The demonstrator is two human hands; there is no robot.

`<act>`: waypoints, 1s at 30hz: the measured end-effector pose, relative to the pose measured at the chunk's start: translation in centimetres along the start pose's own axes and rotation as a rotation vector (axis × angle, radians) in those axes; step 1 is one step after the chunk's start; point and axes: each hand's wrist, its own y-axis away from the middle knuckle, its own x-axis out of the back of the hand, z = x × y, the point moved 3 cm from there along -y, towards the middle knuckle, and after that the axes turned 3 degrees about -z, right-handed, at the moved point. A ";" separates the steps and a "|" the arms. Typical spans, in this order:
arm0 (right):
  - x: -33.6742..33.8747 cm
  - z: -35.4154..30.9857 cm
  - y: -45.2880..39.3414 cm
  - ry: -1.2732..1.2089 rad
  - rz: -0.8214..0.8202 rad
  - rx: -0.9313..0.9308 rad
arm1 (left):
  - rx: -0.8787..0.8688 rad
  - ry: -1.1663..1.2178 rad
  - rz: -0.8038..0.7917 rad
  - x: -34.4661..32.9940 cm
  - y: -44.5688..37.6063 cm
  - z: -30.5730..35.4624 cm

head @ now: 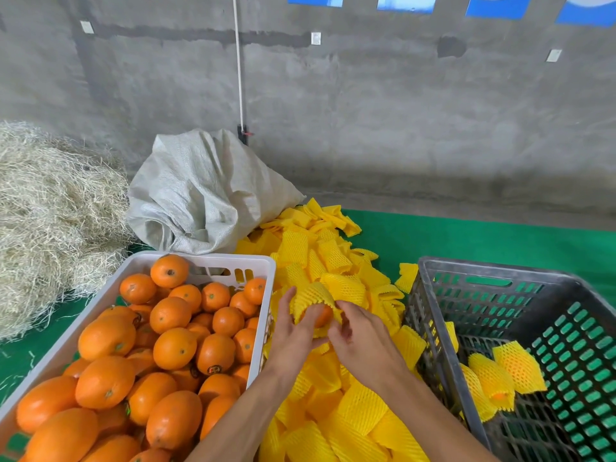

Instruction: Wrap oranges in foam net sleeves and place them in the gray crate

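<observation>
Even, soft daylight fills the frame, perhaps from overhead; shadows are faint and short; mild glare sits on the oranges (pixel 173 348) at lower left; wide-angle bending curves the edges; the upper corners look slightly soft.

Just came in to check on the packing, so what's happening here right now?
A person is sleeving fruit. Both hands, the left hand and the right hand, hold one orange above the pile of loose sleeves and are working a yellow foam net sleeve over it; part of the orange is bare. The white crate is full of bare oranges, and the gray crate holds only a few wrapped ones.
</observation>
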 end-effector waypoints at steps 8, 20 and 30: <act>1.0 0.3 -0.6 0.260 -0.001 0.040 | -0.083 -0.112 -0.028 -0.1 -0.5 -0.3; 1.2 0.4 0.2 -0.180 -0.001 -0.104 | -0.313 -0.445 0.027 0.0 0.4 0.9; 8.0 2.5 -0.8 0.291 0.543 -0.024 | -0.499 -0.690 -0.324 -2.5 2.0 0.1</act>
